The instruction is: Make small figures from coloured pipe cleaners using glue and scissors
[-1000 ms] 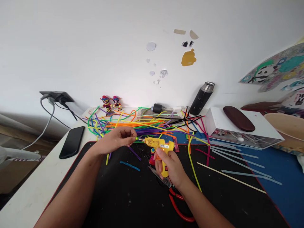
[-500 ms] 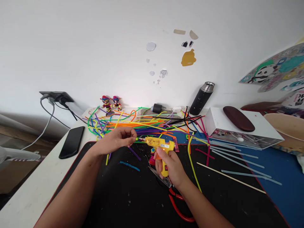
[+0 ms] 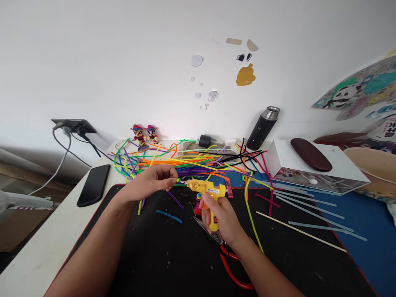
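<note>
Desk: a white table (image 3: 40, 255) against a white wall (image 3: 123, 62), with a black mat (image 3: 148, 264) on top.
Left hand (image 3: 156, 178): pinches a tiny green piece (image 3: 177, 180).
Right hand (image 3: 221, 212): wrapped around the grip of a yellow glue gun (image 3: 198, 186), its nozzle (image 3: 183, 182) pointing left.
Nozzle risk: it is likely hot and very near the left hand; a slip by either could burn skin or smear glue, and too firm a push could knock the piece loose.
Green piece: at the left fingertips, in line with the nozzle; whether they touch, I cannot tell.
Scissors (image 3: 232, 268): red-handled, lying below the right hand.
Farther out: a blue twist (image 3: 168, 216) on the mat, coloured pipe cleaners (image 3: 179, 163) heaped behind, glue sticks (image 3: 312, 206) to the right.
</note>
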The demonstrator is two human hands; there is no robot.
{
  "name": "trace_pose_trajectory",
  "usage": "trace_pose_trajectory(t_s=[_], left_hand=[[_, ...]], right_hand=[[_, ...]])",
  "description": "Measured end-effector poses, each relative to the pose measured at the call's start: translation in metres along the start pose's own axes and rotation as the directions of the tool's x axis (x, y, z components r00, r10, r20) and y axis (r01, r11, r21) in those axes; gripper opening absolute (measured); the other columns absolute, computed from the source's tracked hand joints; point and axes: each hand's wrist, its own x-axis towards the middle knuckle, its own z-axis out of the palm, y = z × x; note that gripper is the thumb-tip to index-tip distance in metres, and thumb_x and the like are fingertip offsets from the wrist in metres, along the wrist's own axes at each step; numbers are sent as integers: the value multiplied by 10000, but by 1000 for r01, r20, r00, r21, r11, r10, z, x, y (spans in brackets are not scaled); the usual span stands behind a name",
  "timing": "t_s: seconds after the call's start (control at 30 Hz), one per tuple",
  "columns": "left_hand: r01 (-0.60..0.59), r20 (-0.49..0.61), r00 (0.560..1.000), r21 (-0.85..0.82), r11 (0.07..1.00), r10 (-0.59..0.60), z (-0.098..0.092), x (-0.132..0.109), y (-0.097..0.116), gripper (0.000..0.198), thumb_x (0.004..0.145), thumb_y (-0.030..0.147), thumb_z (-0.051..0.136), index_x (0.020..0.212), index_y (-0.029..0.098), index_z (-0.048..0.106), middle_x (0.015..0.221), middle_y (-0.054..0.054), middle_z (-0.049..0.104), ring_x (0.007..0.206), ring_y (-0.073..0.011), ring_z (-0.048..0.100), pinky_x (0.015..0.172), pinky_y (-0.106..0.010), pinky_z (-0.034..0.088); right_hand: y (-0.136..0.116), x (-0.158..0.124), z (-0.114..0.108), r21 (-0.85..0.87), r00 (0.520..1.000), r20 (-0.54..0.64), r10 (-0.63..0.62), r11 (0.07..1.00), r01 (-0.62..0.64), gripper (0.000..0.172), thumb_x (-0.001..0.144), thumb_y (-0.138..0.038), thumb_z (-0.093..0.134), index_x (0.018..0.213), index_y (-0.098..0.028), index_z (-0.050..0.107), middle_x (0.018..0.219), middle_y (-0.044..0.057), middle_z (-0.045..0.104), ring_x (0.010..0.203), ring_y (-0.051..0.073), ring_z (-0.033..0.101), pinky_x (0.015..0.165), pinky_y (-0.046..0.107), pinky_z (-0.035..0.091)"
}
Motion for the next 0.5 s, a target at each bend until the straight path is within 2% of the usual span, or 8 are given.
trace_pose_trajectory(t_s=[0.5], left_hand=[[0,0,1000,1,1000,0,0,0,0,257,901,407,688,822,170,627,710,24,589,654,-123,498,631,-245,398]], right_hand=[[-2,0,1,-5,1000,-9,2,1000,-2,582,854,-743,682,674,-196,593,352,-56,446,283,89,386,368,229,259]])
